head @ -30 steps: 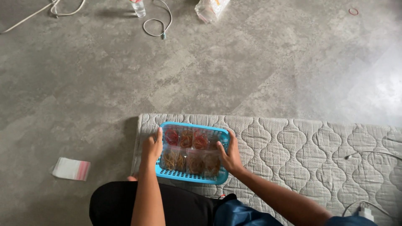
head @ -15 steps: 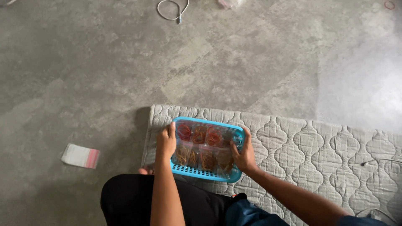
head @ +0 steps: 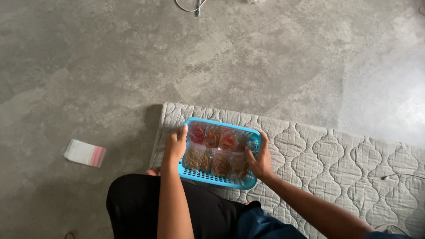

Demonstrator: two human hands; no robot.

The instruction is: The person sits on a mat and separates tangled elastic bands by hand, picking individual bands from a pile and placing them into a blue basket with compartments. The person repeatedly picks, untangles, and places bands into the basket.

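Grey concrete floor is stretching out all around, with a small plastic packet lying off to the left. Sitting on a quilted mat, the person is steadying a blue basket at their knees: left hand clasping its left rim, right hand gripping the right, keeping the clear bags of rubber bands level inside.

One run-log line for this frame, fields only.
left hand: grips blue basket left side | right hand: grips right side | contents: clear bags of rubber bands | under it: grey quilted mat
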